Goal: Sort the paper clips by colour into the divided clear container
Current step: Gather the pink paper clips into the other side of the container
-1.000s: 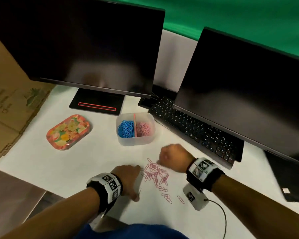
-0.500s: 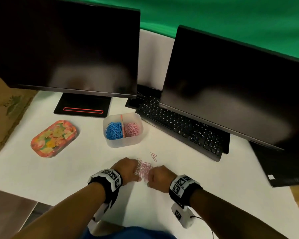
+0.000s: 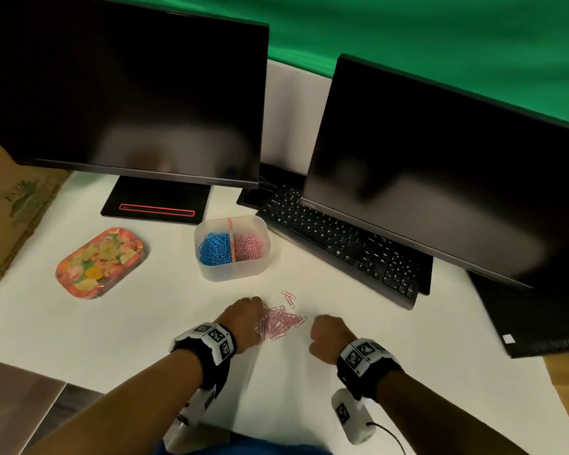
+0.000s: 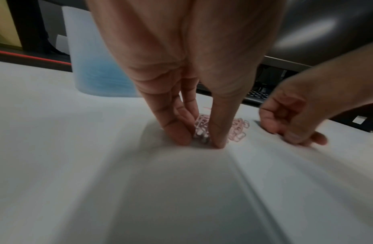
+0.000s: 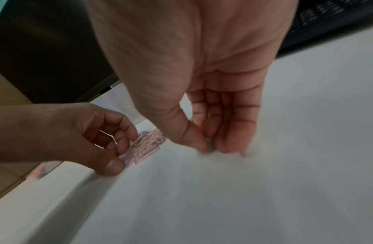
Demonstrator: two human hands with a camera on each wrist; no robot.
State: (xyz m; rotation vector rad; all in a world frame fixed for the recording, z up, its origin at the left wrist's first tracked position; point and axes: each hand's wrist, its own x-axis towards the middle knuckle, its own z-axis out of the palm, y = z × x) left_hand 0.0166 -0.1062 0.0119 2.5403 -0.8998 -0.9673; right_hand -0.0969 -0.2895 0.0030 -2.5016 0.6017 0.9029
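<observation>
A: Pink paper clips (image 3: pixel 279 323) lie heaped on the white table (image 3: pixel 391 349), between two hands; a few strays (image 3: pixel 289 297) sit just beyond the heap, toward the divided clear container (image 3: pixel 232 269).

B: And that container?

A: Standing near the heap, further from the person; blue clips (image 3: pixel 215 249) fill its left compartment, pink clips (image 3: pixel 248 247) its right; an orange-pink divider (image 3: pixel 231 238) runs between them.

B: The left hand?

A: The left hand (image 3: pixel 243 323) is down at the heap's left edge; in the left wrist view thumb and fingers (image 4: pixel 178 132) are drawn together, tips on the table, with clips showing between them; whether any clip is actually pinched cannot be told.

B: The right?

A: The right hand (image 3: pixel 326 336) sits just right of the heap, apart from it; in the right wrist view its thumb meets the curled fingers (image 5: pixel 233 142) at the tabletop; the spot between them is blurred, so a clip in its hold cannot be confirmed.

B: What surrounds the scene?

A: A floral tin (image 3: pixel 101 262) to the left of the container; a black keyboard (image 3: pixel 342 244) to its right; two dark monitors, left (image 3: pixel 122 87) and right (image 3: pixel 440 165), behind; green cloth (image 3: pixel 408 31) at the back; cardboard (image 3: pixel 10 198) at the left edge; both wrists wear marker-printed bands (image 3: pixel 211 339).
</observation>
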